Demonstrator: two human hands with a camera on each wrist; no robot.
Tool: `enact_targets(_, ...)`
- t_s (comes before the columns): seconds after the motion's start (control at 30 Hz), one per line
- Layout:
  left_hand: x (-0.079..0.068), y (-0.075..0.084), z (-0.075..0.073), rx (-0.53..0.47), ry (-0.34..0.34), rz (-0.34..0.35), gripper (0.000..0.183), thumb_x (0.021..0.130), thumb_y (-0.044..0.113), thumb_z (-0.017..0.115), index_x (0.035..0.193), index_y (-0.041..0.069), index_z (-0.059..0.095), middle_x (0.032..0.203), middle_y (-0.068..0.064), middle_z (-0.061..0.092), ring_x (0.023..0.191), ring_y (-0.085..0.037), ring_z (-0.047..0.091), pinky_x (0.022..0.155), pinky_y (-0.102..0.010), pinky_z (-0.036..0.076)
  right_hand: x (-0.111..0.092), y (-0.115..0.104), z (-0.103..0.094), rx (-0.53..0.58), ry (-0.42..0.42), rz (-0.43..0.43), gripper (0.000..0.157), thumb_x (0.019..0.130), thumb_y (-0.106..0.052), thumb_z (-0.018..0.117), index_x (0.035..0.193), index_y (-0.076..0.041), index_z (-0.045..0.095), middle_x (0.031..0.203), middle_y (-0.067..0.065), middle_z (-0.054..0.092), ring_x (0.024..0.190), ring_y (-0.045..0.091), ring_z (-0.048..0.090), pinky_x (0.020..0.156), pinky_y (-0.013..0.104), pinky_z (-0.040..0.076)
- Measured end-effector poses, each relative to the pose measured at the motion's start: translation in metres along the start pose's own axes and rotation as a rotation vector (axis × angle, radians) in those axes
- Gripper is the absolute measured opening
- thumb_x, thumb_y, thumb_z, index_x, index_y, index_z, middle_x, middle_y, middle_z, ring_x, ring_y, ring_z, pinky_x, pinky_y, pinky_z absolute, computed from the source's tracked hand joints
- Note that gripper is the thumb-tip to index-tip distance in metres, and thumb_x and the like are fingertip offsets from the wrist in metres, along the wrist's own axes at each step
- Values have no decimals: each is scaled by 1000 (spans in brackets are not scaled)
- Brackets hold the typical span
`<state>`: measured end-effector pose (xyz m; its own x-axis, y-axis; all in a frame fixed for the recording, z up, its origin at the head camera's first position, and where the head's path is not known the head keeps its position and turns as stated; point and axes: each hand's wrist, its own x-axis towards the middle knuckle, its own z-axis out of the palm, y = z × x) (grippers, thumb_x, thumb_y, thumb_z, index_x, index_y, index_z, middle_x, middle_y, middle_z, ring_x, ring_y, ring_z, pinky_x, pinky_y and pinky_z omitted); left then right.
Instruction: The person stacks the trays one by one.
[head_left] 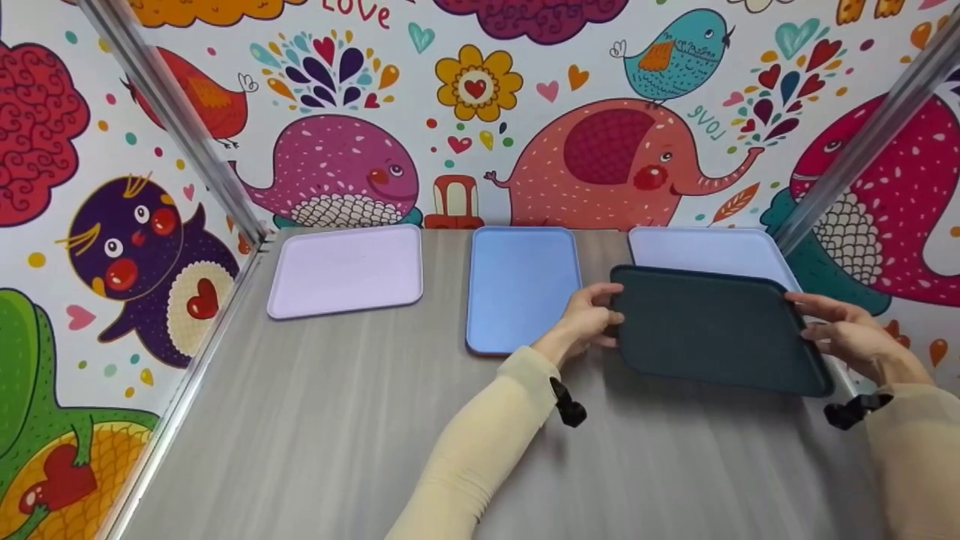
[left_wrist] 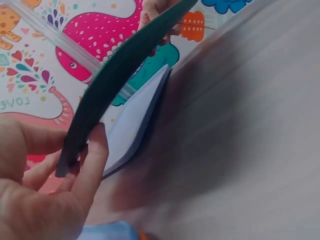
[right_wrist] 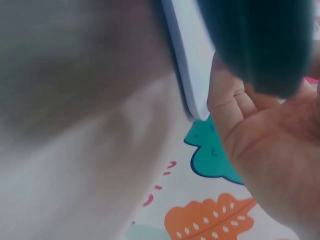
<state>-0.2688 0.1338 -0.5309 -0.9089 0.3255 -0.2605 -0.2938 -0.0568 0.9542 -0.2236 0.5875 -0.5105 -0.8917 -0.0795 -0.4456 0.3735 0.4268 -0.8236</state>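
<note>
A dark green tray [head_left: 712, 330] is held up off the table, tilted, by both hands. My left hand [head_left: 589, 319] grips its left short edge, thumb on one face and fingers on the other, as the left wrist view shows. At the opposite short edge my right hand [head_left: 851, 334] holds it between thumb and fingers. Behind and below it lies a pale lavender-blue tray [head_left: 709, 246], partly hidden by the green one. A blue tray [head_left: 523, 289] lies lengthwise just left of my left hand.
On the far left of the grey table [head_left: 300, 420] lies a light purple tray [head_left: 346, 271]. Walls printed with cartoon animals stand at the back and sides, with metal posts [head_left: 847, 142] at the corners. A dark wrist mount [head_left: 568, 405] sits on the left sleeve.
</note>
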Motion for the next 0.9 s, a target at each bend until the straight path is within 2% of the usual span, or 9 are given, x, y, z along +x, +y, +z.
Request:
enact_targets(0.07,1,3,-5,0,-11,16,55,98,-8,72,146,17,73,141,-11,68,106,-27,76,75,-49,72,2,-2,2,10,2,-16,76,116,-11,56,179,-40,24,146,-28,42,124,-3,50,114,36,60)
enact_targets(0.13,2,7,-9,-3,-14,28,55,98,-9,71,147,17,73,137,-10,69,102,-25,74,68,-43,71,5,-6,5,34,10,-42,75,115,-8,56,179,-37,29,139,-30,45,120,-4,54,95,19,60)
enact_targets(0.27,3,12,-16,-35,-21,46,58,97,-9,71,149,16,72,134,-8,68,100,-23,71,56,-31,64,5,-14,10,143,21,-86,69,116,-6,55,176,-34,39,129,-32,58,111,-5,65,89,19,62)
enact_targets(0.47,4,15,-19,-50,44,90,58,98,-9,72,149,18,73,137,-11,68,102,-22,71,56,-29,64,4,-23,20,337,51,-92,55,113,-14,67,161,-40,60,124,-34,74,109,-4,71,87,21,65)
enact_targets(0.63,4,14,-18,-78,145,113,58,98,-10,71,149,17,72,140,-14,65,99,-26,75,63,-38,70,2,-30,36,424,131,-41,32,109,-25,76,136,-42,74,112,-30,79,103,-3,74,82,20,64)
enact_targets(0.7,5,12,-16,-99,183,120,59,97,-11,70,150,16,72,144,-15,64,99,-28,77,70,-45,72,1,-34,44,480,178,-10,25,107,-27,78,128,-40,73,104,-26,80,97,-1,75,79,21,65)
enact_targets(0.77,5,11,-14,-123,215,130,60,97,-11,69,151,15,70,147,-16,62,100,-29,77,75,-50,72,2,-38,56,570,238,15,28,104,-27,82,126,-37,68,99,-22,79,93,2,76,76,23,67)
enact_targets(0.83,6,10,-12,-149,241,139,61,97,-11,68,152,15,69,149,-17,61,101,-29,77,77,-52,72,3,-45,71,645,315,27,46,102,-24,86,139,-33,61,107,-19,73,93,3,74,75,25,69)
enact_targets(0.9,6,9,-11,-172,259,146,61,97,-11,68,153,15,69,150,-17,60,100,-29,77,77,-51,72,6,-52,90,680,412,34,70,100,-24,88,158,-32,50,134,-11,68,99,2,71,74,24,68)
